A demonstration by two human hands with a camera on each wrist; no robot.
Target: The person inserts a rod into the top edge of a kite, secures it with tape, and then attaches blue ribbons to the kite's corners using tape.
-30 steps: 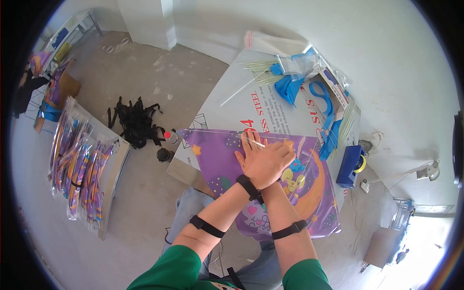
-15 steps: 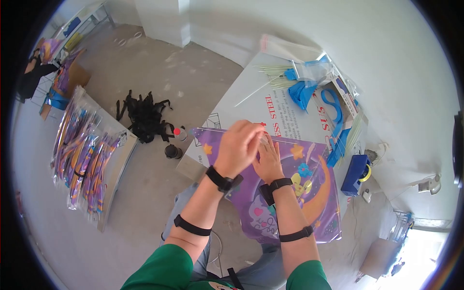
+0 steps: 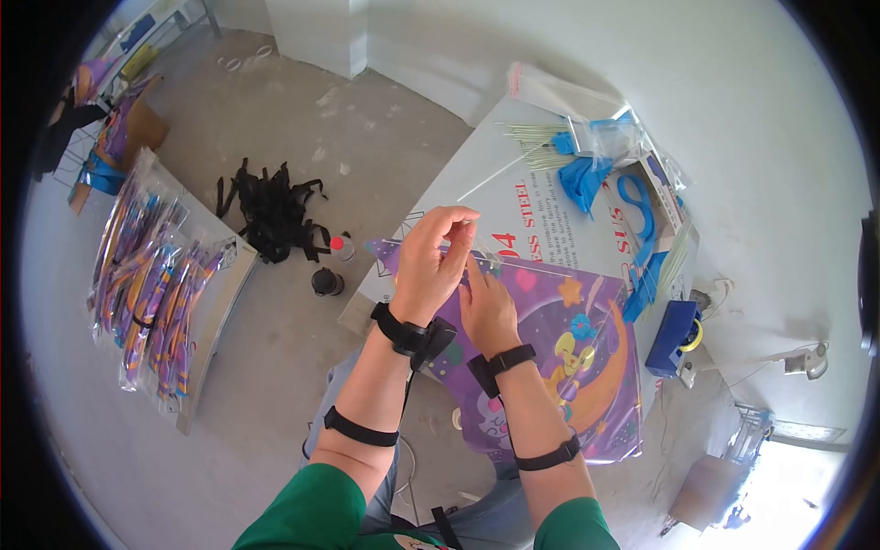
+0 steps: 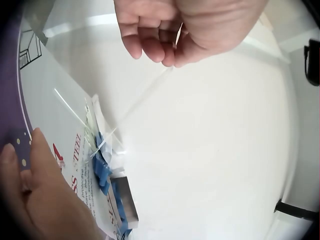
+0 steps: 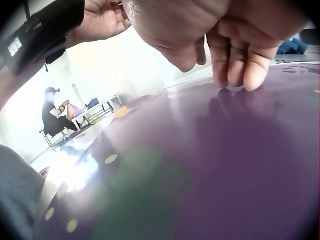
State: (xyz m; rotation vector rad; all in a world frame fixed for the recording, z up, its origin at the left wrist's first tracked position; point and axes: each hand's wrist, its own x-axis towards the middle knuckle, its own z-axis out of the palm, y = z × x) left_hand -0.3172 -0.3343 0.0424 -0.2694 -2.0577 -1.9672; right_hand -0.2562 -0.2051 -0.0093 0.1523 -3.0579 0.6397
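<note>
A purple printed sheet [image 3: 536, 312] with stars, a yellow cartoon figure and an orange moon lies over the near part of the board. My left hand [image 3: 431, 266] is raised above the sheet's far edge. In the left wrist view its thumb and fingertip pinch the end of a thin clear strip [image 4: 145, 95], which slants down toward the board. My right hand [image 3: 489, 312] rests on the sheet near that edge, just right of the left hand. In the right wrist view, several of its fingertips [image 5: 255, 75] touch the purple surface.
The lettered white board [image 3: 477, 188] carries blue fabric strips [image 3: 582, 183], pale thin sticks [image 3: 536, 147] and a clear bag. A blue tape dispenser [image 3: 671, 339] stands at right. Left are a red-capped bottle [image 3: 342, 247], black straps [image 3: 270, 211] and bagged colourful bundles [image 3: 156, 302]. Another person sits far off.
My left hand has come off the top of my right hand, lifting and moving left with the clear strip. My right hand stays on the sheet and has shifted slightly left.
</note>
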